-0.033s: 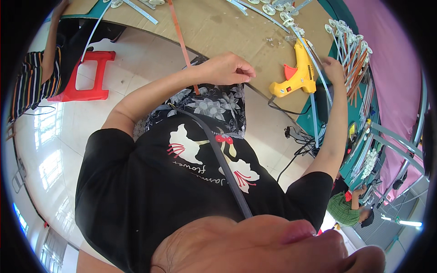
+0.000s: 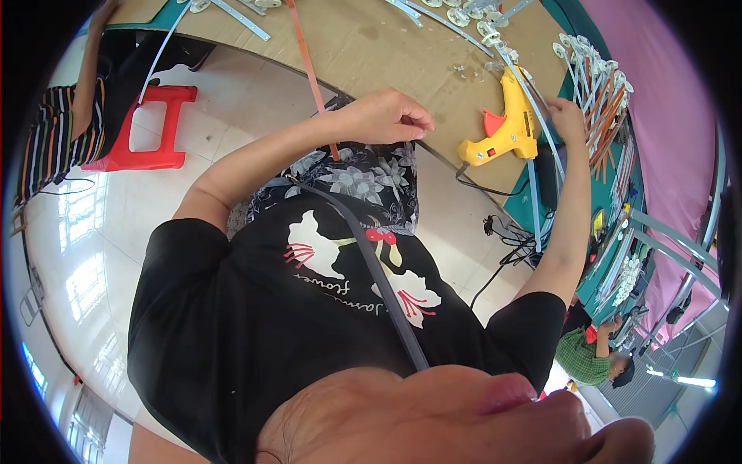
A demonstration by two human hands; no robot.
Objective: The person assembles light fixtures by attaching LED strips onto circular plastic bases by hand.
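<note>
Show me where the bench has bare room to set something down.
The brown board is bare between the orange strip and the yellow glue gun, just beyond the left hand. It is crowded at the far edge with metal strips and round discs, and by the right hand, among bundled sticks.

A yellow glue gun [image 2: 506, 127] with an orange trigger, a red stool [image 2: 147, 127], a black flowered shirt [image 2: 309, 309] and a brown table [image 2: 371, 39] are seen.

Right hand [image 2: 568, 116] fingers behind pale strips [image 2: 533, 100]
</note>
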